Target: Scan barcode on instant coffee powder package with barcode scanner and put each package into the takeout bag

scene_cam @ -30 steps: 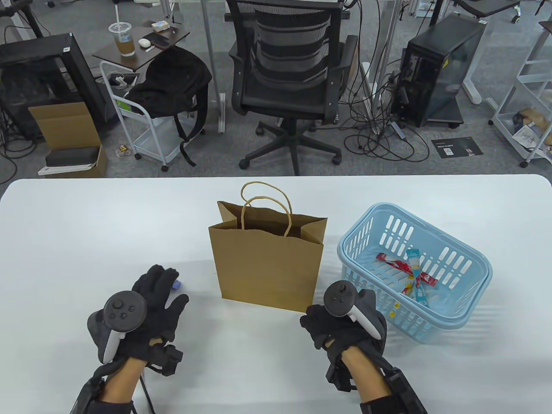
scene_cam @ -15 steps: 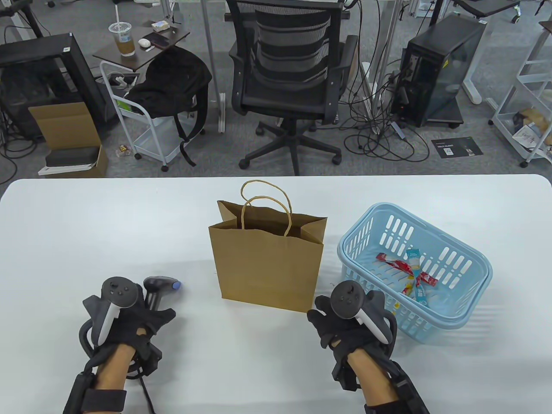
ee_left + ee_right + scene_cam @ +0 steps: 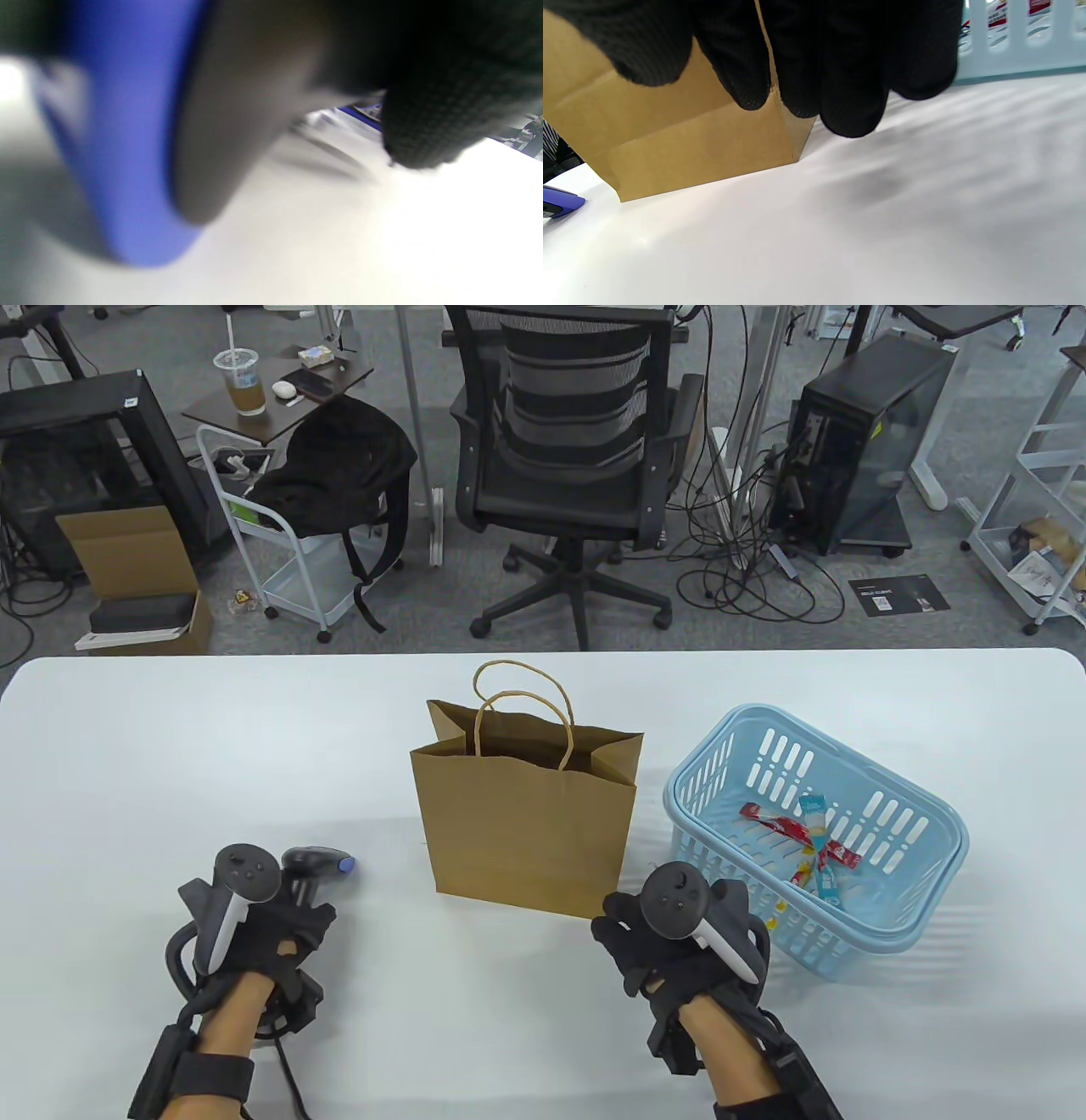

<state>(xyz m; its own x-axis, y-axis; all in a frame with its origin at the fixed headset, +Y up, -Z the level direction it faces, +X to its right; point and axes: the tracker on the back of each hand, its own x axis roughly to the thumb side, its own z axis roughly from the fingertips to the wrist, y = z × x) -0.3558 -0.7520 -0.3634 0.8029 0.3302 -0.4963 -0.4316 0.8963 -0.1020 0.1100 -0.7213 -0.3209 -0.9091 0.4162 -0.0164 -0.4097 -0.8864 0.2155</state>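
A dark grey barcode scanner [image 3: 316, 863] with a blue tip sits left of the brown paper takeout bag [image 3: 526, 823]. My left hand [image 3: 284, 912] grips its handle, and its head pokes out beyond my fingers. Up close in the left wrist view, the scanner [image 3: 127, 169] is a blue and grey blur beside a gloved finger [image 3: 445, 127]. Several red and blue coffee stick packages [image 3: 806, 840] lie in the light blue basket [image 3: 933, 814]. My right hand [image 3: 670, 942] hovers between bag and basket, its fingers [image 3: 852, 106] hanging loose and holding nothing.
The bag stands upright and open at mid-table, handles up. The basket [image 3: 1018, 63] sits close to its right. Beyond the table's far edge are an office chair [image 3: 568, 458], a cart and a computer tower.
My left hand drew back from lying over the scanner and curled round its handle, uncovering the head and blue tip. My right hand shifted slightly near the bag's corner.
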